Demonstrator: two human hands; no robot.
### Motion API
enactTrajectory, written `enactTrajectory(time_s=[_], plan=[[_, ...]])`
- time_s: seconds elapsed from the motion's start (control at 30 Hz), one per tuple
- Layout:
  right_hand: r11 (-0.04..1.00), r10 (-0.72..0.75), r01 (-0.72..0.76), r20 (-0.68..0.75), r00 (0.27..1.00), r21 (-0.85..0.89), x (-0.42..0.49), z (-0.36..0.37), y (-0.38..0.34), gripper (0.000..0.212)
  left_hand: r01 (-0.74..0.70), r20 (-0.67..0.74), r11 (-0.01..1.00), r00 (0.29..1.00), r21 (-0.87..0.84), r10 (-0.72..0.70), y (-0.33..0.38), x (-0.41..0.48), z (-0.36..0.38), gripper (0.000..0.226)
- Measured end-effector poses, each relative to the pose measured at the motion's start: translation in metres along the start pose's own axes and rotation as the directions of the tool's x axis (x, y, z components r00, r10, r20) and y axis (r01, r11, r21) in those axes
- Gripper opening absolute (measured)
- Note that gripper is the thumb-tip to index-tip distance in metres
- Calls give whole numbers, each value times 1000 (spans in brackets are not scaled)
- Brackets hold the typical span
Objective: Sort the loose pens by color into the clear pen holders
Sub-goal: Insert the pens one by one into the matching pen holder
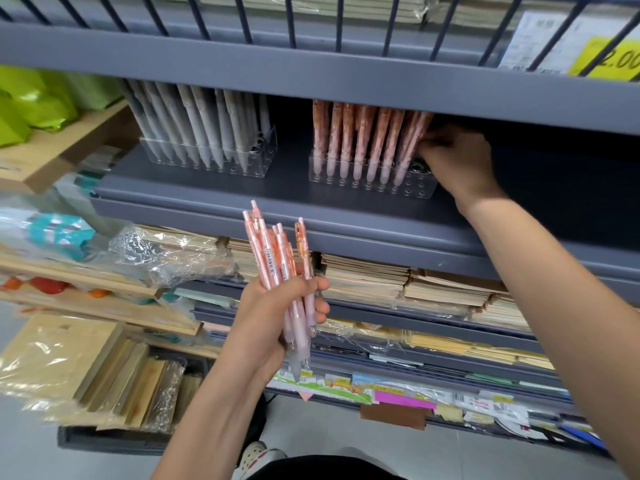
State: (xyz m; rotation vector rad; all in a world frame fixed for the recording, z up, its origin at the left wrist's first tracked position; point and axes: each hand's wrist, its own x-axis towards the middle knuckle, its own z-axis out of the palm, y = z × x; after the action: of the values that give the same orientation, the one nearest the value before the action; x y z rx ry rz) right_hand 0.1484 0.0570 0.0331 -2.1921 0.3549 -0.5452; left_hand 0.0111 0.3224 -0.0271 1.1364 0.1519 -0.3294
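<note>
Your left grip (pixel 277 306) clenches the pink pen bundle (pixel 273 254) at 6 o'clock, your right grip (pixel 457 161) pinches the rightmost pink pen (pixel 414 140) in the part-filled clear holder (pixel 415 190) at 1 o'clock; bundle not yet placed.

One grey-filled pen holder (pixel 207 161), one pink-filled pen holder (pixel 398 188) and one loose bunch of pink pens (pixel 268 254) show.

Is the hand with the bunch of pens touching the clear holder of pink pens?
Apart. The head view shows the left hand, gripping pink pens, below the clear holder, with gray shelf edge between them.
</note>
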Motion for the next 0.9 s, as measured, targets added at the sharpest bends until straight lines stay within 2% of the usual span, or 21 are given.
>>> enactTrajectory(time_s=[0.1,0.2,0.33,0.43,0.53,0.67,0.9], plan=[[996,60,-61,21,998,70,-1,-4,0,12,7,-8,1000,1000,-4,-7,-2,2,-2,10],[994,51,-50,-5,999,94,-4,-8,2,16,2,1,1000,1000,14,-2,-4,4,-2,17],[990,33,-30,-21,999,137,-3,-9,0,8,14,22,999,1000,37,-15,-7,4,3,12],[975,29,-21,-30,999,223,2,-8,-11,23,22,35,998,999,60,-24,-7,3,7,15],[996,32,-32,-8,999,83,9,-8,-15,29,15,33,997,999,82,-18,-8,2,8,12],[991,-36,35,-2,999,-127,10,-9,-16,34,21,13,995,1000,94,-22,-8,2,6,15],[988,-108,106,-12,994,-113,6,-5,-13,38,38,3,997,999,68,-38,-9,-1,7,14]])
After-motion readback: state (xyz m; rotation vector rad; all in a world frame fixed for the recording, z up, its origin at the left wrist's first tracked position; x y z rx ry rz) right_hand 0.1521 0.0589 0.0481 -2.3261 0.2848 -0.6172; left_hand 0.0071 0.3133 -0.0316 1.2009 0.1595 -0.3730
